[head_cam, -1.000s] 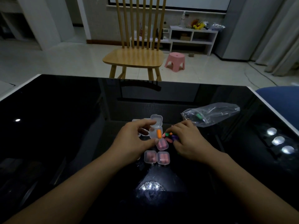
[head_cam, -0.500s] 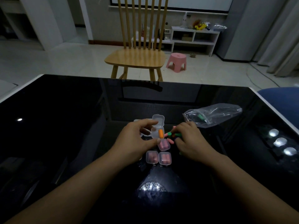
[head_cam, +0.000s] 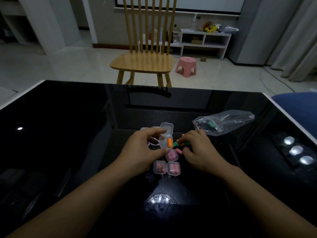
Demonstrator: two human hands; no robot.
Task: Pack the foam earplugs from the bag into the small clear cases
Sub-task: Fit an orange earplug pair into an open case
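Observation:
My left hand (head_cam: 142, 150) pinches a small clear case (head_cam: 165, 140) between thumb and fingers, its lid flipped up, with one orange earplug (head_cam: 169, 142) inside. My right hand (head_cam: 199, 150) rests over a heap of loose earplugs (head_cam: 180, 145) in green, pink and purple, its fingertips closed on one of them; I cannot tell which colour. Three closed cases (head_cam: 167, 166) holding pink earplugs lie on the black table just in front of my hands. The clear plastic bag (head_cam: 223, 123) lies behind my right hand with a green earplug inside.
The glossy black table (head_cam: 68, 134) has white edges at left and right. More clear cases (head_cam: 145, 130) are partly hidden behind my left hand. A wooden chair (head_cam: 145, 62) stands beyond the far edge, a blue seat (head_cam: 298, 107) at the right.
My right hand's fingers have shifted slightly over the loose earplugs. My left hand keeps the open case in the same place.

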